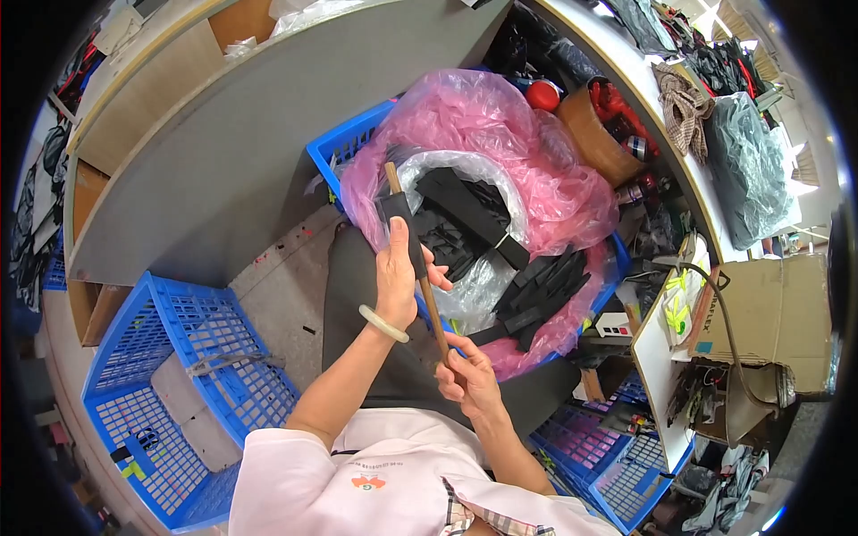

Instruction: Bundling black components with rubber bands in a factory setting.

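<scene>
A thin wooden stick (434, 313) slants across in front of my body, with a black fabric piece (393, 206) around or along its upper part; I cannot tell which. My left hand (395, 279) is closed on the black fabric piece and the stick, thumb lying along the cloth. Lower down, my right hand (470, 375) pinches the stick near its bottom end. Just beyond both hands is a blue basket (323, 159) lined with a pink plastic bag (483, 112). Inside it, black fabric strips (541, 290) lie heaped, some within a clear plastic bag (478, 290).
At my left stands a blue crate (170, 313), and another blue crate (617, 473) is at lower right. A grey panel (268, 134) rises behind the basket. To the right are a cardboard box (769, 308), a brown tub (597, 134) and a hanging cable (731, 330).
</scene>
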